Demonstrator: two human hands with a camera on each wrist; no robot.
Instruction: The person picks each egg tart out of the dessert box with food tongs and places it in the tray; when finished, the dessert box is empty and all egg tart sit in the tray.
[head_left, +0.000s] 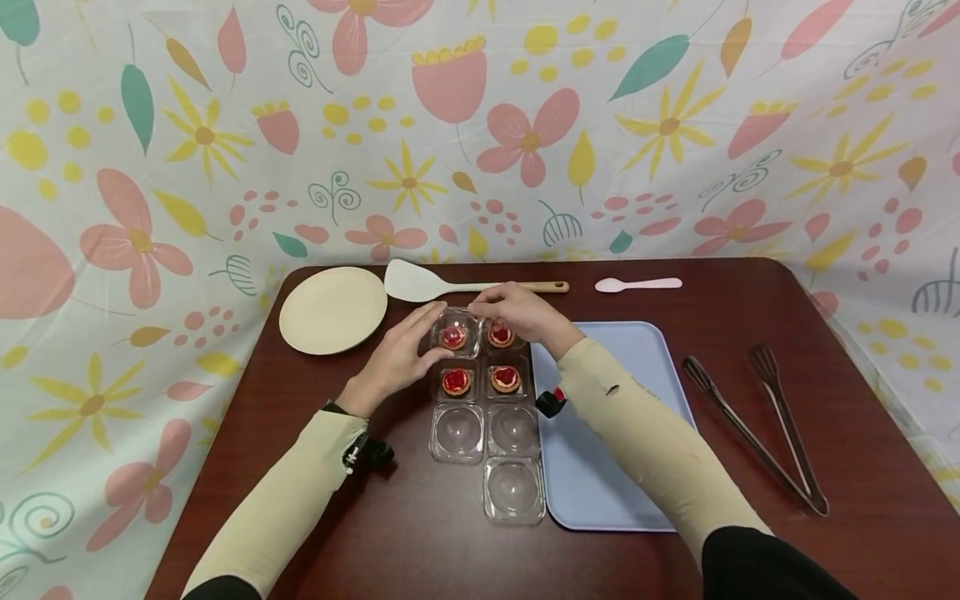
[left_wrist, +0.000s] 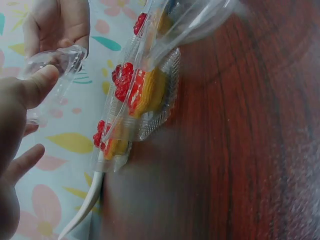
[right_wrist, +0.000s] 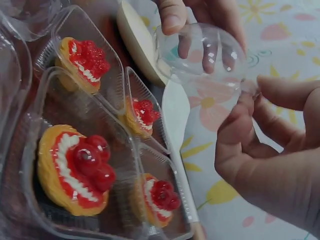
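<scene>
A clear domed plastic lid (right_wrist: 205, 50) stands raised over the back-left cup of a clear tart container. My left hand (head_left: 401, 354) holds its left side, thumb on one face and fingers seen through the dome in the right wrist view. My right hand (head_left: 521, 315) pinches its other edge between thumb and fingertips. Below, red-topped fruit tarts sit in separate clear cups: a back-left tart (head_left: 453, 337), a back-right tart (head_left: 501, 335), a front-left tart (head_left: 456, 382) and a front-right tart (head_left: 506, 379). Open lids (head_left: 457, 433) lie flat on the near side.
A cream plate (head_left: 333, 310) and a white spatula (head_left: 416, 282) lie at the back left. A blue tray (head_left: 600, 492) is under my right forearm. Metal tongs (head_left: 780, 467) lie at right, with a pink spoon (head_left: 637, 284) behind. Another clear lid (head_left: 513, 490) lies nearest me.
</scene>
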